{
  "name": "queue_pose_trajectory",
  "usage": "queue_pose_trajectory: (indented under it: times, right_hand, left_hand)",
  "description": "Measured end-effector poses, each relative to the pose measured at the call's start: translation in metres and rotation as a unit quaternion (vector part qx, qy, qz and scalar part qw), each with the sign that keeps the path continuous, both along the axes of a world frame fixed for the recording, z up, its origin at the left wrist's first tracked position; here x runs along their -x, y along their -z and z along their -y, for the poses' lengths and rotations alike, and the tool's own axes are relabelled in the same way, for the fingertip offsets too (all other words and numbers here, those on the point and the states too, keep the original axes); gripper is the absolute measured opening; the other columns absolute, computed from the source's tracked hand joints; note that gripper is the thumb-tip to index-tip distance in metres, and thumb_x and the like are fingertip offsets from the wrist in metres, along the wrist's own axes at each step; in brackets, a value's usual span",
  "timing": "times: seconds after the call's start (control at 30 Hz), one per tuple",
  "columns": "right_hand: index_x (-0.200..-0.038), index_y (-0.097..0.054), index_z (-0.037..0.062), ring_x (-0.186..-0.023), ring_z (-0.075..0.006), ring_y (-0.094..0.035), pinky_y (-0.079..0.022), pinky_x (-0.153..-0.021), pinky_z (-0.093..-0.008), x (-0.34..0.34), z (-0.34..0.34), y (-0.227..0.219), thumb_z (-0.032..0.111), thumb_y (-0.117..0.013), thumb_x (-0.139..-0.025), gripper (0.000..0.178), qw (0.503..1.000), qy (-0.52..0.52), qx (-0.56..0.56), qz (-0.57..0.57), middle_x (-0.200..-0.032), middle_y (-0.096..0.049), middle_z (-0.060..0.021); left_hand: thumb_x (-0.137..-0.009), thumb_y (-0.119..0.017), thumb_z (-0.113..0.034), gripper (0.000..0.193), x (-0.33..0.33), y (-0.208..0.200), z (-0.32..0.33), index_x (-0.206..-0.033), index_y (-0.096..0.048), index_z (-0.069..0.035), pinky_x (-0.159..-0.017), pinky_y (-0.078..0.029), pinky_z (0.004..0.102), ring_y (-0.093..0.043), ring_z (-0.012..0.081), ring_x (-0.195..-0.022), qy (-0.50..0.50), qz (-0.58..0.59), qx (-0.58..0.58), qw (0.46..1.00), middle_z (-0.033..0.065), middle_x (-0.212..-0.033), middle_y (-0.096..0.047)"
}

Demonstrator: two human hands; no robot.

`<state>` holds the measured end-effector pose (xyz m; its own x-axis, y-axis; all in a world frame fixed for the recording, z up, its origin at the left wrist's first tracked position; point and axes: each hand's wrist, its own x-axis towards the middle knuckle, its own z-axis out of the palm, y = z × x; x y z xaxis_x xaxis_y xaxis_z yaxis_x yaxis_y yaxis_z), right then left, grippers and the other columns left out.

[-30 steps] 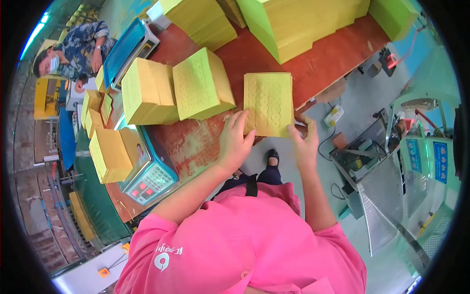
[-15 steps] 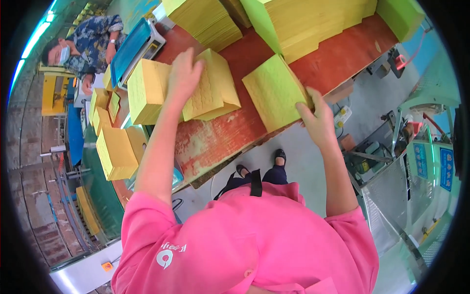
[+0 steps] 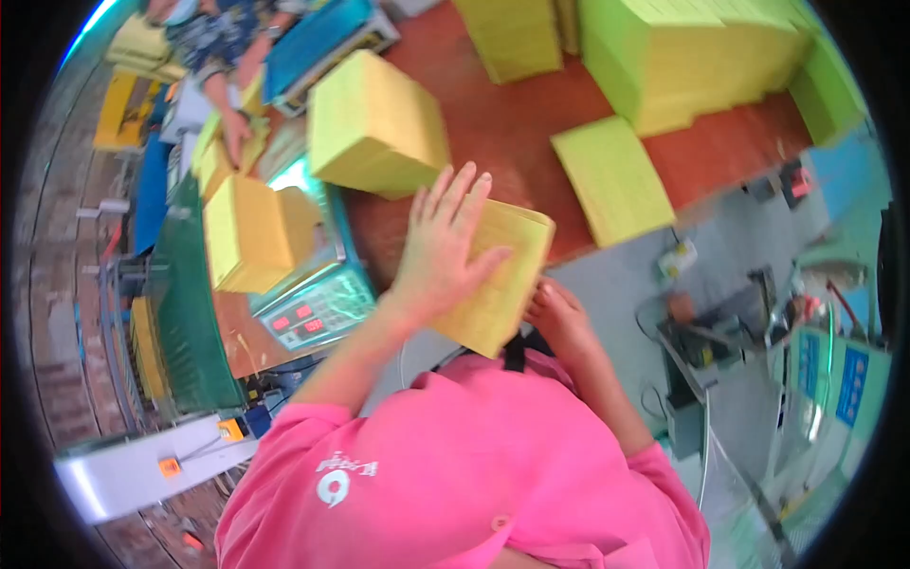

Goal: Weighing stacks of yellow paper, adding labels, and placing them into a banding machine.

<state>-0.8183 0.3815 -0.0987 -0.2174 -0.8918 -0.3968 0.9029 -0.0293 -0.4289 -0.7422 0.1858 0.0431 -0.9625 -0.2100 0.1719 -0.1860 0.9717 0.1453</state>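
Red tabletop (image 3: pixel 493 114) backs a rectangular yellow stack (image 3: pixel 502 284), left fingers (image 3: pixel 457 192) outspread atop, right fingers' (image 3: pixel 554 305) grip unclear.

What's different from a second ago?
One yellow stack has come off the table toward the body, with the left hand on it. The right hand let go of the other stack, which lies at the table's edge, and is now at the moved one's side. The tall block stayed.
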Motion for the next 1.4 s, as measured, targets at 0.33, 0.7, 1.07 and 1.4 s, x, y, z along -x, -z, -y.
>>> queue_pose_trajectory:
  times: [0.33,0.7,1.07,1.4]
  right_hand:
    - [-0.111,-0.058,-0.0015,-0.089,-0.0107,-0.056,-0.047,-0.076,-0.0253,0.007,0.019,-0.104,0.011,-0.062,-0.091,0.024,0.89,0.005,-0.129,-0.437,-0.101,-0.061,-0.0057]
    - [-0.121,-0.054,-0.0066,-0.097,-0.0161,-0.063,-0.052,-0.082,-0.0311,0.021,0.068,-0.134,0.022,-0.07,-0.088,0.047,0.707,-0.044,-0.237,-0.665,-0.106,-0.067,-0.0149]
    - [-0.146,-0.035,-0.001,-0.115,-0.019,-0.058,-0.048,-0.095,-0.0337,0.01,0.057,-0.124,0.007,-0.067,-0.083,0.071,0.8,0.022,-0.101,-0.591,-0.13,-0.057,-0.0159]
    - [-0.153,-0.025,0.0055,-0.12,-0.0188,-0.054,-0.05,-0.089,-0.0293,-0.009,0.055,-0.071,-0.005,-0.064,-0.077,0.087,0.798,0.11,-0.03,-0.592,-0.138,-0.049,-0.0123]
  left_hand:
    - [-0.101,-0.048,-0.038,0.068,-0.064,0.046,-0.015,-0.145,-0.031,0.01,-0.117,-0.025,0.044,-0.029,0.0436,-0.142,-0.153,-0.15,-0.461,0.861,0.0331,-0.15,-0.029]
    - [-0.106,-0.035,-0.042,0.054,-0.088,0.068,0.043,-0.137,-0.052,-0.001,-0.105,-0.041,0.0344,-0.052,0.0185,-0.123,-0.13,-0.161,-0.709,0.675,0.0099,-0.136,-0.055]
    - [-0.098,-0.055,-0.035,0.068,-0.073,0.019,0.023,-0.153,-0.029,-0.004,-0.116,-0.028,0.0387,-0.031,0.033,-0.145,-0.007,-0.135,-0.489,0.862,0.0195,-0.155,-0.035]
    - [-0.083,-0.069,-0.001,0.085,-0.079,0.075,0.018,-0.154,-0.023,-0.005,-0.119,-0.024,0.0393,-0.025,0.0322,-0.147,-0.051,-0.182,-0.556,0.809,0.0168,-0.159,-0.027]
